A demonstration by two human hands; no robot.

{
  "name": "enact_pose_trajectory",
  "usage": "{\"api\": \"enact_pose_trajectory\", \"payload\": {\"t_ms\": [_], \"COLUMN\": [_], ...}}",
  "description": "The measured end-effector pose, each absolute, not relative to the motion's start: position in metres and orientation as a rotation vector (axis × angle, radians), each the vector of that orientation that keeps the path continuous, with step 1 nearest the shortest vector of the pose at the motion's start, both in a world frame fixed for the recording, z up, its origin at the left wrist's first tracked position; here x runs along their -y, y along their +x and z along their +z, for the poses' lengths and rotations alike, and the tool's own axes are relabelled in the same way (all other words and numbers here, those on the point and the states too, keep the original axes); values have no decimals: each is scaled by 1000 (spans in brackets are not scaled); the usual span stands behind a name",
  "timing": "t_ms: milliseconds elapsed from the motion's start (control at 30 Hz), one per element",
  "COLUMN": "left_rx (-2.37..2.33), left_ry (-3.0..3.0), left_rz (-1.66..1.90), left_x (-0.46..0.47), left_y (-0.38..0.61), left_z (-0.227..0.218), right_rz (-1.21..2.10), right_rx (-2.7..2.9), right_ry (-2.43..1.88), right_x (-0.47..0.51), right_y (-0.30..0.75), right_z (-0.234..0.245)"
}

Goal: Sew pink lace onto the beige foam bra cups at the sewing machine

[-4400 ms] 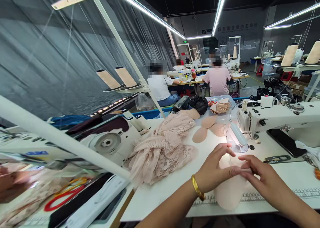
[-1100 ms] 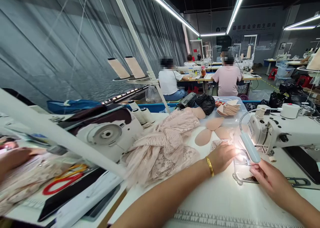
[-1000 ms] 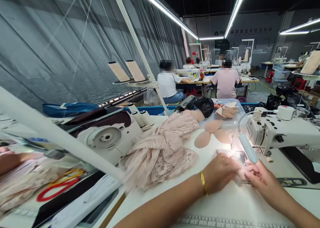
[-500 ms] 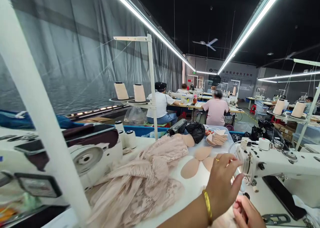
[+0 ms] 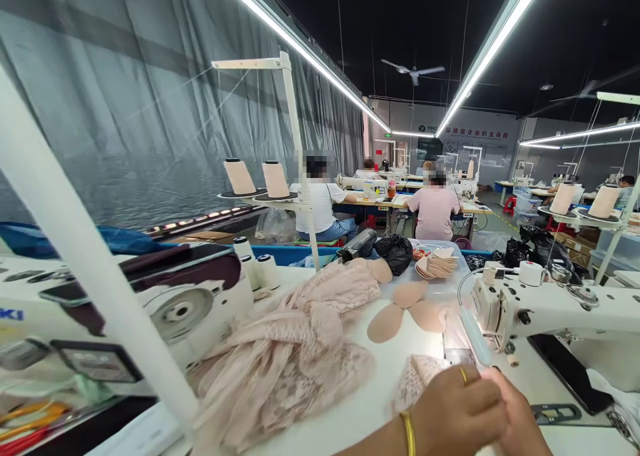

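My left hand [image 5: 455, 406], with a gold ring and bracelet, is low in front of the sewing machine [image 5: 565, 309] on the right. Its fingers are curled and press against my right hand [image 5: 517, 409], which is also closed. What they pinch between them is hidden. A piece of beige lace [image 5: 417, 376] lies just beyond my left hand and partly under it. Past the hands, a pale rod-like part [image 5: 475, 336] stands by the lit needle area. Several beige oval pads [image 5: 385, 321] lie on the white tabletop [image 5: 350, 396].
A heap of beige lace fabric [image 5: 305, 336] covers the middle of the table. Left is another sewing machine [image 5: 220, 316], behind a white post [image 5: 95, 263]. Stacked pads [image 5: 436, 264] sit in a clear bin beside a black bag [image 5: 395, 255]. Two co-workers sit ahead.
My left hand has come down from beside the machine head, its spread fingers curling in against my right hand. The lace and needle area behind it now show. The view has shifted slightly.
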State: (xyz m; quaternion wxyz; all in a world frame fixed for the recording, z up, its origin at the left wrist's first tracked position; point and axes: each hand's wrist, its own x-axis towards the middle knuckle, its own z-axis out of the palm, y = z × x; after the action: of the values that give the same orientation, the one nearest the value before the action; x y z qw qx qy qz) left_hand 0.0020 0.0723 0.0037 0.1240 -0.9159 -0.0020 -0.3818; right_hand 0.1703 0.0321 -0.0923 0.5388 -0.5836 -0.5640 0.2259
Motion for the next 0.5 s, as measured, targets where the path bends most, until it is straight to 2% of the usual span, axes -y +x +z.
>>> {"api": "enact_pose_trajectory", "payload": {"t_ms": [67,133,200,267,367,500], "left_rx": [35,345,692,844,781,492], "left_ry": [-2594,-2609,-2649,-2681,-2751,-2891], "left_rz": [-937,-708,-488,-379,-310,-169], "left_x": [-71,-78,-91,-103,-105,-80], "left_y": [-4,-6,0,13,40,63], "left_z": [-24,-35,-31,-19,-12,-38], "right_rz": [556,556,550,541,534,582], "right_rx": [1254,1178,1117,1074,1051,1069], "right_ry": [-1391,-1405,-1409,-1411,-1416,-1379], "right_x": [-32,-31,-30,-29,-24,-14], "right_y": [174,180,186,191,196,199], "right_z": [-90,-87,-84,-80,-72,-63]}}
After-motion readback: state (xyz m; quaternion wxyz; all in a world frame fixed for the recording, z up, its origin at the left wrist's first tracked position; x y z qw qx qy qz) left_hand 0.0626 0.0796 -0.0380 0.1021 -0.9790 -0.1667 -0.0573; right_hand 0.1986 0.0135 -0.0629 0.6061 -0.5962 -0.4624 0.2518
